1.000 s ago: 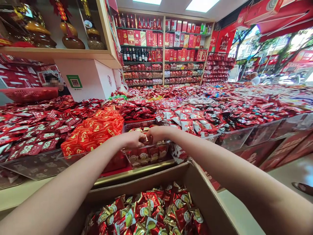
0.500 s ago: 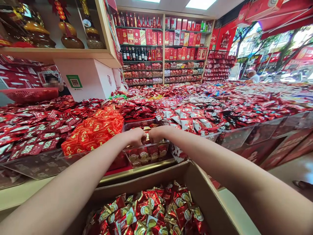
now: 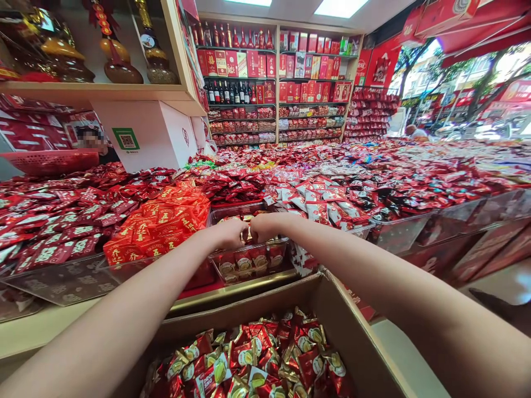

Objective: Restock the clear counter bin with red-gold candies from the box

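My left hand (image 3: 231, 233) and my right hand (image 3: 266, 225) almost meet above a clear plastic bin (image 3: 215, 260). Both have their fingers curled in. The backs of the hands hide the fingertips, so I cannot make out what they grip. Small red and gold candy packets (image 3: 244, 260) stand in rows inside that bin, right beneath my hands. Below my forearms is an open cardboard box (image 3: 348, 326), holding a heap of loose red and gold packets (image 3: 253, 354) with a yellow-green fruit picture.
Orange-red packets (image 3: 166, 221) heap up on the left, white and red ones (image 3: 319, 199) on the right, in neighbouring bins. A wooden cabinet (image 3: 182, 94) juts out at upper left above a pink basket (image 3: 53, 160). Shelves (image 3: 277, 83) of bottles and boxes line the back.
My hands have drawn very slightly closer together, still over the same bin. A person in the far background has shifted left, and a dark shape shows larger at the right edge.
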Demonstrator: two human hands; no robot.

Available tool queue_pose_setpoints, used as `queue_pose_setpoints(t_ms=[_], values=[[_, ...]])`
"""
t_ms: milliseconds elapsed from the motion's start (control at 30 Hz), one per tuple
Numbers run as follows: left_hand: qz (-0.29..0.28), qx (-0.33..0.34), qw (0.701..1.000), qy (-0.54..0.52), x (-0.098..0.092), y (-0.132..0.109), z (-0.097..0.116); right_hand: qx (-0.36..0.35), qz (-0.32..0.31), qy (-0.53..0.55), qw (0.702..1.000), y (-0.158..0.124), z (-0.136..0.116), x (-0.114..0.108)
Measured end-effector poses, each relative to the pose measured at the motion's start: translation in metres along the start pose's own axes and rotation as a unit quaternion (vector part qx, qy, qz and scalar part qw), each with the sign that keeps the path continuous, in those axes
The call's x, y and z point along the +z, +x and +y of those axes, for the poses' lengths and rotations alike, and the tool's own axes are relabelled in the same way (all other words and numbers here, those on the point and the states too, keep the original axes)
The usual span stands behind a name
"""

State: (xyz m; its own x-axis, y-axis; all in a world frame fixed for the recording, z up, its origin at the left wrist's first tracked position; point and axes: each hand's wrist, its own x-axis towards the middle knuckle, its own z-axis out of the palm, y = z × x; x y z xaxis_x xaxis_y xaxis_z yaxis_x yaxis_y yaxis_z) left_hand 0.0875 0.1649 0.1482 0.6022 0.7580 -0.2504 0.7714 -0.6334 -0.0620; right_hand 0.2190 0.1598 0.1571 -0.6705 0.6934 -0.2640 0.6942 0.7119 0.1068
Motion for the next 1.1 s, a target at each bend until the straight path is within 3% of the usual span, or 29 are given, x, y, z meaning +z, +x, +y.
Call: queue_pose_setpoints(t_ms=[200,433,800,1100], values=[[-0.049,0.023,0.998,-0.014,0.000,0.003,0.001,0.022,-0.020,0.035,0.999,-0.002,0.003,0.000],[-0.116,-0.003,0.993,-0.030,-0.009,0.004,0.007,0.056,-0.061,0.076,0.994,0.004,0.007,0.002],[-0.151,0.008,0.987,-0.055,-0.016,0.003,0.013,0.075,-0.076,0.076,0.991,0.006,0.004,-0.002],[-0.134,0.007,0.990,-0.046,-0.020,0.000,0.021,0.076,-0.098,0.116,0.985,0.000,0.012,-0.003]])
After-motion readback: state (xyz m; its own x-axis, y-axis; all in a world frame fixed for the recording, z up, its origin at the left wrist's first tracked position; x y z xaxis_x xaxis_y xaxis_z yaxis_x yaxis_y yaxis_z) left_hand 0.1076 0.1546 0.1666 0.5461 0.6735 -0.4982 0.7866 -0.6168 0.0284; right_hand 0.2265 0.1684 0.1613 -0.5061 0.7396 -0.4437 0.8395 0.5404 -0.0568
